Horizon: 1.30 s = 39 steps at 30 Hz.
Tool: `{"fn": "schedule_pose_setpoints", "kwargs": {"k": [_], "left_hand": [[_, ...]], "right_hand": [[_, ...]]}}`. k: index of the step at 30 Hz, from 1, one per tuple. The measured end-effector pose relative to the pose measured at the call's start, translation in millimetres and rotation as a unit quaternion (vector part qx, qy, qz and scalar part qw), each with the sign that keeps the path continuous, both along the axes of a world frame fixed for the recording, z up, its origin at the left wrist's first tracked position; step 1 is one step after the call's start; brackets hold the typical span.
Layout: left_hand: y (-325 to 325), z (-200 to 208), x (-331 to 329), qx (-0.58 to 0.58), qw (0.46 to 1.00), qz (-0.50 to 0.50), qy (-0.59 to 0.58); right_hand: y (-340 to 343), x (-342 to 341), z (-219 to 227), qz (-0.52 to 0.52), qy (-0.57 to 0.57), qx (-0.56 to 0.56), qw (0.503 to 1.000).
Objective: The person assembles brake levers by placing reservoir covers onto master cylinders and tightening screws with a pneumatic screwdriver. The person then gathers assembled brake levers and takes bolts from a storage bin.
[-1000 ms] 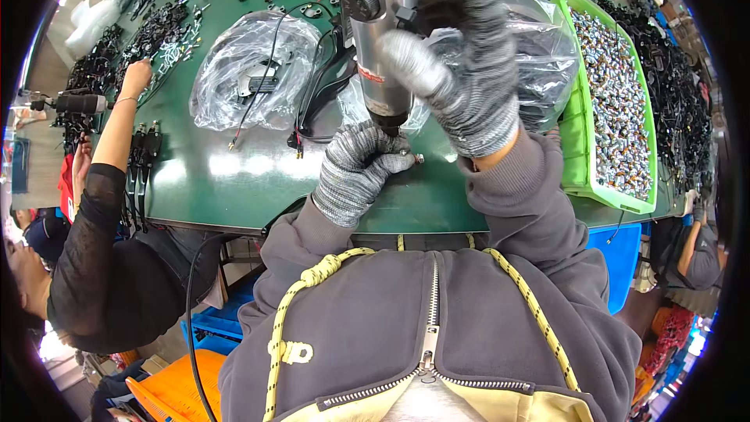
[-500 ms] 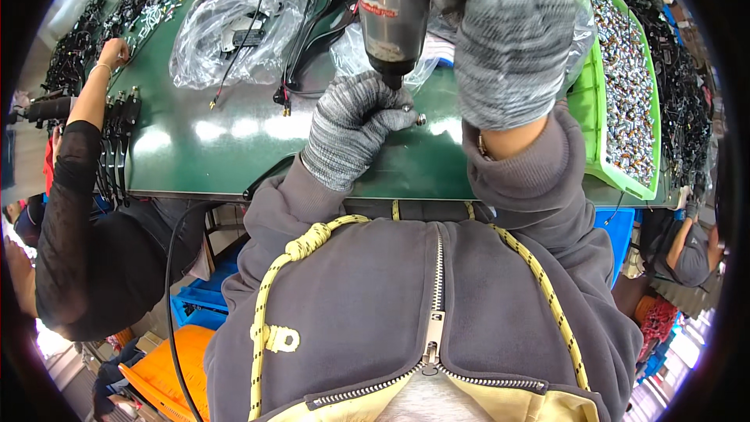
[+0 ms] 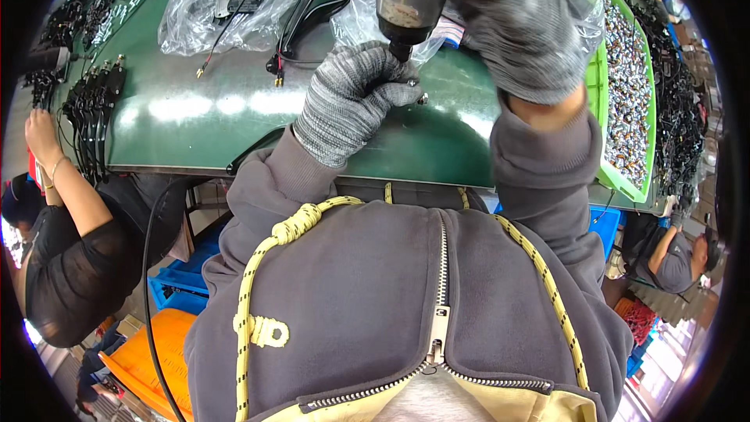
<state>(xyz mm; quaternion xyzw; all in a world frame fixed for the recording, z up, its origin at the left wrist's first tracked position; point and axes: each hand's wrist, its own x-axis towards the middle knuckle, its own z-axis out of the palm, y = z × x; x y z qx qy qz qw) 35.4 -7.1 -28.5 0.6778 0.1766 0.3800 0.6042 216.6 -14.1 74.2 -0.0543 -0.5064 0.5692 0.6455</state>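
A grey power driver (image 3: 410, 0) stands over the green table (image 3: 234, 133), its body cut off by the upper edge of the view. Its long axis runs close to upright, and its black nose points down at the fingers of the gloved left hand (image 3: 344, 101). That hand is curled narrow, thumb against fingers, holding a small metal piece (image 3: 423, 98) just under the nose. The piece's shiny end sticks out past the thumb tip, pointing to the right; the fingers hide the rest, so its full long axis cannot be told.

The gloved right hand (image 3: 539, 39) is blurred, up beside the driver's body; whether it grips the driver cannot be told. To its right sits a light green bin (image 3: 598, 86) of small metal parts (image 3: 625, 94). Left of the driver lie black cables (image 3: 293, 31) and a clear plastic bag (image 3: 183, 23).
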Motion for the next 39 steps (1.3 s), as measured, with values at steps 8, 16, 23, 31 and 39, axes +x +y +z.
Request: {"fn": "schedule_pose_setpoints", "kwargs": {"k": [8,16,23,31,39], "left_hand": [[2.4,24.6,-24.7,-0.008,1.000,-0.010,0.026],[15.1,14.4,-40.8,0.022,0.992,-0.067,0.101],[22.2,15.3,-39.1,-0.063,0.981,-0.106,0.152],[19.9,6.7,-41.2,0.034,0.987,-0.096,0.121],[20.1,4.1,-41.3,0.192,0.971,-0.074,0.118]], "right_hand": [[-10.9,-26.9,-2.0,-0.227,-0.166,-0.163,0.946],[-22.5,-11.7,-19.1,-0.060,-0.044,-0.208,0.975],[-22.8,-2.3,-24.4,0.007,0.000,-0.228,0.974],[-25.7,6.2,-26.6,0.050,0.019,-0.259,0.964],[-28.9,25.5,-36.4,0.142,0.015,-0.344,0.928]]}}
